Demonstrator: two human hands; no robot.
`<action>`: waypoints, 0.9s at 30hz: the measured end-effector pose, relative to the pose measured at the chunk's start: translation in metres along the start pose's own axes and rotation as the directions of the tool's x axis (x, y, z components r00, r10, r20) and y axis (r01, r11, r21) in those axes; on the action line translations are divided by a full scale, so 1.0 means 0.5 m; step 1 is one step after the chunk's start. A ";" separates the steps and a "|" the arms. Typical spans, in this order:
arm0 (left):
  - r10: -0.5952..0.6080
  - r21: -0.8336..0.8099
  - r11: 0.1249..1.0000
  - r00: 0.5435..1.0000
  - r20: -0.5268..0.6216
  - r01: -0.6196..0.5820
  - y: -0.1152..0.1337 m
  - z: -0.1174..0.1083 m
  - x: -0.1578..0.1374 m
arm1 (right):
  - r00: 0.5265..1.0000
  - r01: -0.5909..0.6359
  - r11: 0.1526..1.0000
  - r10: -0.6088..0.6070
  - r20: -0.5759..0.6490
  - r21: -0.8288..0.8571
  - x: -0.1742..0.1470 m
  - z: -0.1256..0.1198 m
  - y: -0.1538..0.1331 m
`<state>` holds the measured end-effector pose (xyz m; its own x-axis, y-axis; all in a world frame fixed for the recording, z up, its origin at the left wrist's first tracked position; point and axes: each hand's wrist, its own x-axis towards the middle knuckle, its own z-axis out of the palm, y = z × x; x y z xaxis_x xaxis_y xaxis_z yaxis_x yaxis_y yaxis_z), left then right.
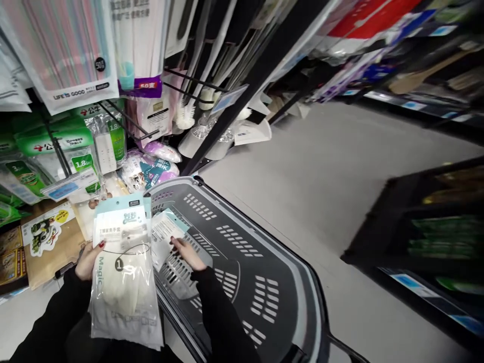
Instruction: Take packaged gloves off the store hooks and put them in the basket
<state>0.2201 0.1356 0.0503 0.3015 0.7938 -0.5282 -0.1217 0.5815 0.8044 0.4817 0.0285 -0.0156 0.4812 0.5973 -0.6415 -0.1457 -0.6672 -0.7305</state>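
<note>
My left hand (pixel 88 259) grips the left edge of a clear packet of household gloves (pixel 126 282), with a pale blue top and cream gloves showing through the plastic. The packet stands nearly upright in front of me. My right hand (pixel 188 253) is closed on the edge of a second flat packet (pixel 162 234), white with small print and a pale blue end. It is over the slotted dark grey cart basket (pixel 234 242). The first packet partly covers the second one, and its contents are hidden.
Hanging straws (pixel 71 45), green-labelled packs (pixel 83 161) and brushes (pixel 185 116) line the rack at left, close to my hands. A clipboard (pixel 49 237) is at lower left. Grey floor (pixel 321 166) runs between the cart and a dark display (pixel 427 227) on the right.
</note>
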 end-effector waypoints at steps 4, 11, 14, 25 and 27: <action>0.028 -0.009 1.000 0.999 0.026 -0.028 -0.008 0.003 -0.008 | 0.856 0.487 0.867 -0.498 0.138 0.107 -0.162 0.034 -0.083; 0.094 -0.021 0.996 0.990 0.104 -0.092 -0.031 -0.003 -0.027 | 0.824 0.541 0.793 -0.566 -0.013 -0.279 -0.274 0.089 -0.085; 0.101 -0.036 0.995 0.989 0.105 -0.098 -0.039 -0.013 -0.036 | 0.756 0.591 0.758 -0.640 -0.137 -0.275 -0.277 0.071 -0.068; 0.043 -0.078 0.996 0.996 0.077 -0.037 -0.035 -0.053 -0.058 | 0.712 0.702 0.570 -0.587 -0.386 0.428 -0.294 -0.039 -0.121; 0.019 -0.080 0.997 0.998 0.053 -0.014 -0.033 -0.056 -0.057 | 0.772 0.566 0.476 -0.593 -0.229 0.673 -0.287 -0.035 -0.112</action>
<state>0.1872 0.1083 0.0445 0.3489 0.7939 -0.4979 -0.2010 0.5823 0.7877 0.4360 -0.0279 0.1216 0.6555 0.7551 -0.0081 -0.3793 0.3199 -0.8682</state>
